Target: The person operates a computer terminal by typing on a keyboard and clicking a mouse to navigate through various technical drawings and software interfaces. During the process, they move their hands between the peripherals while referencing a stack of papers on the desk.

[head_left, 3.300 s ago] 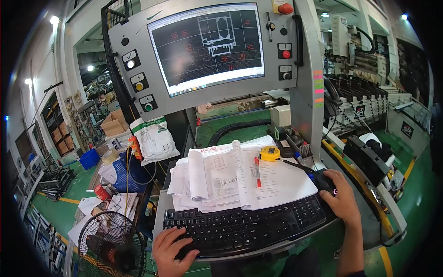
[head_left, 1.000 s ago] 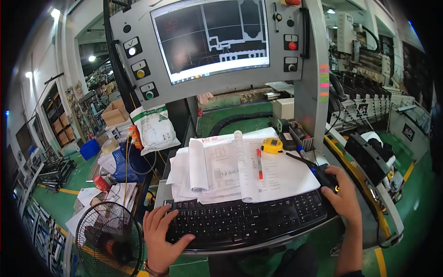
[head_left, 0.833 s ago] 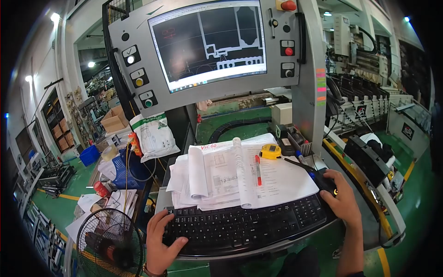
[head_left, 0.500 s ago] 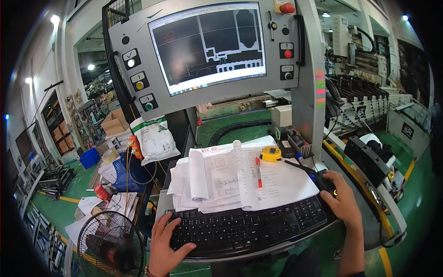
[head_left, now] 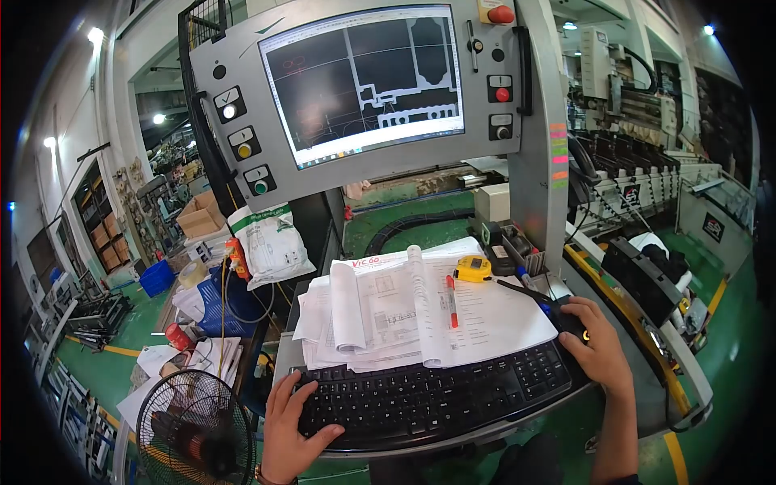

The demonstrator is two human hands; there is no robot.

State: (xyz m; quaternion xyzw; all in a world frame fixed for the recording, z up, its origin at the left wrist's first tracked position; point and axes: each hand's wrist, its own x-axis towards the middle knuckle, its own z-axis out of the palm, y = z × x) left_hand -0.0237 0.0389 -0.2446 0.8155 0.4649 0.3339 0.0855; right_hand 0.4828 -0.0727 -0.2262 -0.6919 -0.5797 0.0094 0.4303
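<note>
My left hand (head_left: 293, 428) lies at the left end of the black keyboard (head_left: 428, 396), fingers spread, with the fingertips on the left-side keys. On the right, my right hand (head_left: 600, 346) is curved over a dark computer mouse (head_left: 571, 322) beside the keyboard. That hand covers much of the mouse. Behind the keys, a stack of printed papers (head_left: 380, 303) overlaps the keyboard's back edge. A red marker pen (head_left: 452, 303) and a yellow tape measure (head_left: 473, 268) rest on the sheets. Above them, the monitor (head_left: 364, 81) displays a white profile drawing on black.
Round the monitor, the grey control panel (head_left: 323, 176) carries several buttons and a red emergency stop knob (head_left: 501, 14). A black fan (head_left: 194, 428) stands at lower left, near a blue basket (head_left: 226, 303) and a white plastic bag (head_left: 271, 246). Machinery (head_left: 630, 174) fills the right side.
</note>
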